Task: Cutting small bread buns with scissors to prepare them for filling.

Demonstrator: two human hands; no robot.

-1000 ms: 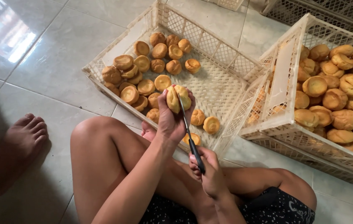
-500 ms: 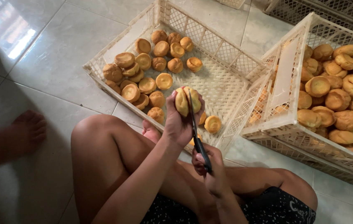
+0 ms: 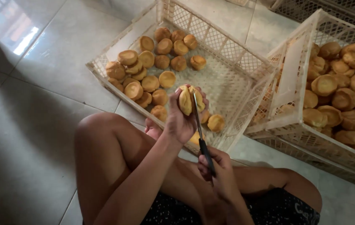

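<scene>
Head view: left hand (image 3: 181,121) around bun (image 3: 191,99)

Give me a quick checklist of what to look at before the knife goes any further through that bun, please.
1. Bun gripped firmly in the left hand: ok.
2. Knife blade sitting in the bun's split: ok.
3. Right hand on the dark handle, off the blade: ok.
4. Left fingertips clear of the blade: not ok, they curl right beside it.
5. Room in the near crate for another bun: ok.
6. How deep the cut goes: cannot tell.
</scene>
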